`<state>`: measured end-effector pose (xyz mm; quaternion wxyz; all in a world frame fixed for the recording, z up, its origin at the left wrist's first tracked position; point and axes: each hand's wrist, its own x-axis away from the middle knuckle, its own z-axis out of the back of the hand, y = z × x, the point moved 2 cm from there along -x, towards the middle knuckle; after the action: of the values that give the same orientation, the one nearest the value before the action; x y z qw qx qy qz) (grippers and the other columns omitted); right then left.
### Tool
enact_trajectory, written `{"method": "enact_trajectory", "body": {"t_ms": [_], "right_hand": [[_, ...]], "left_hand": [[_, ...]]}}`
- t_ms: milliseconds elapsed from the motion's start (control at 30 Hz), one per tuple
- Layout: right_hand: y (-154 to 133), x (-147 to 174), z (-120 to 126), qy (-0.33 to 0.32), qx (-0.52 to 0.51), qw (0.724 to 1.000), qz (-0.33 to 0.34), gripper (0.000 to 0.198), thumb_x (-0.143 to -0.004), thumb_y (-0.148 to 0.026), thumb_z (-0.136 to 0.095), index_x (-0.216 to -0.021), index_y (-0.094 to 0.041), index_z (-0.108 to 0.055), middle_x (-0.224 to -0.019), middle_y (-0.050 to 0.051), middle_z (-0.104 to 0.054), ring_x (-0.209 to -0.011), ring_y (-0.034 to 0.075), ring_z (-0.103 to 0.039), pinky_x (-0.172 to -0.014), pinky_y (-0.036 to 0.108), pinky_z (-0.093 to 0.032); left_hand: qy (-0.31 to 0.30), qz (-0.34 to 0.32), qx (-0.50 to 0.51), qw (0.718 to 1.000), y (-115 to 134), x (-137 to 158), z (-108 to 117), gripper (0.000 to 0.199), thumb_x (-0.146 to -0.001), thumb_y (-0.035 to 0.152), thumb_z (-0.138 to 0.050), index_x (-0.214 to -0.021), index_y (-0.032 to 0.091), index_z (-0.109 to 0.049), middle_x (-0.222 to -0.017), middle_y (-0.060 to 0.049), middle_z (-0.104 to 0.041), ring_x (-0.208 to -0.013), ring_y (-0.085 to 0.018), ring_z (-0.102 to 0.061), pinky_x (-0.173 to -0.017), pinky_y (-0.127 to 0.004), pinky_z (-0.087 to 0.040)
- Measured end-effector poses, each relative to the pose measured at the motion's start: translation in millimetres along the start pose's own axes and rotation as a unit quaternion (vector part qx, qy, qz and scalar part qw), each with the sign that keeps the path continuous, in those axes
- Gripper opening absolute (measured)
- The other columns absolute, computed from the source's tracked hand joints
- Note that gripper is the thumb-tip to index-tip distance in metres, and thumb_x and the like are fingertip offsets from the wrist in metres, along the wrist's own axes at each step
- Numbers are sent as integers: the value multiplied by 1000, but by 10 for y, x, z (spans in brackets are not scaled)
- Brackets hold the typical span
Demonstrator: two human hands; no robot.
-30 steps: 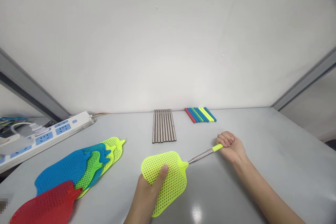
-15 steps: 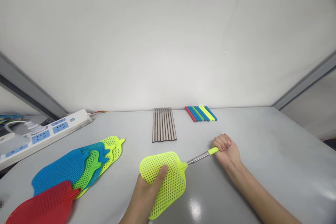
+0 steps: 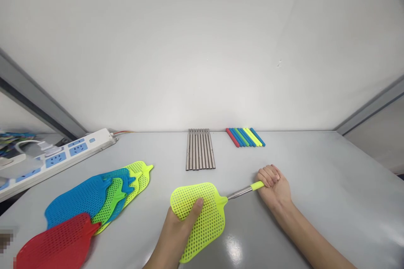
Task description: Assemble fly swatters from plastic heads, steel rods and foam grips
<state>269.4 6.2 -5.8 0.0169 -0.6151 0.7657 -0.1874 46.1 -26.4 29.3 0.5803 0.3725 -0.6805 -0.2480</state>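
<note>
A yellow-green fly swatter (image 3: 208, 218) with a perforated head lies across the front middle, a little above the table. My left hand (image 3: 183, 227) grips its head, thumb on top and the other fingers hidden beneath. From the head's neck a metal telescopic rod (image 3: 240, 193) runs up to the right and ends in a yellow-green grip sleeve (image 3: 257, 185). My right hand (image 3: 273, 183) is closed in a fist around the far end of that sleeve. To the left lies an overlapping pile of loose swatter heads, with a blue head (image 3: 77, 199), a green head (image 3: 110, 201) and a red head (image 3: 57, 243).
Several metal rods (image 3: 200, 149) lie side by side near the wall. Right of them is a row of coloured grip sleeves (image 3: 245, 137) in red, blue, green and yellow. A white power strip (image 3: 66, 155) with plugs runs along the left edge of the grey table (image 3: 341, 185).
The whole view has shifted slightly, so things sit a little further right. Both hands keep their hold on the swatter, with the right fist a touch lower.
</note>
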Motion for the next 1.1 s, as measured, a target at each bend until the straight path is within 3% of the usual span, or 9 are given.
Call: {"method": "enact_trajectory", "body": {"t_ms": [267, 800, 1100], "right_hand": [[19, 17, 10, 5, -42, 999, -12, 33, -73, -13, -38, -49, -19, -16, -38, -7, -21, -33, 6, -23, -32, 18, -26], [33, -8, 10, -26, 4, 1000, -9, 33, -71, -12, -39, -49, -18, -15, -38, -7, -22, -32, 5, -27, -33, 16, -28], [31, -29, -10, -2, -25, 1000, -14, 35, -71, -14, -40, -49, -19, -14, -38, -8, -21, -32, 5, -26, -33, 17, -28]], "left_hand": [[-14, -17, 1, 1000, 12, -14, 2, 56, -59, 48, -60, -102, 14, -52, -87, -12, -64, -78, -25, -60, -69, -36, -47], [-7, -12, 9, 1000, 14, -4, -5, 54, -56, 47, -62, -99, 14, -55, -86, -12, -65, -76, -25, -60, -66, -35, -48], [-2, 19, 14, 1000, 25, 14, -16, 49, -59, 41, -63, -100, 15, -54, -88, -12, -64, -78, -25, -60, -69, -36, -47]]}}
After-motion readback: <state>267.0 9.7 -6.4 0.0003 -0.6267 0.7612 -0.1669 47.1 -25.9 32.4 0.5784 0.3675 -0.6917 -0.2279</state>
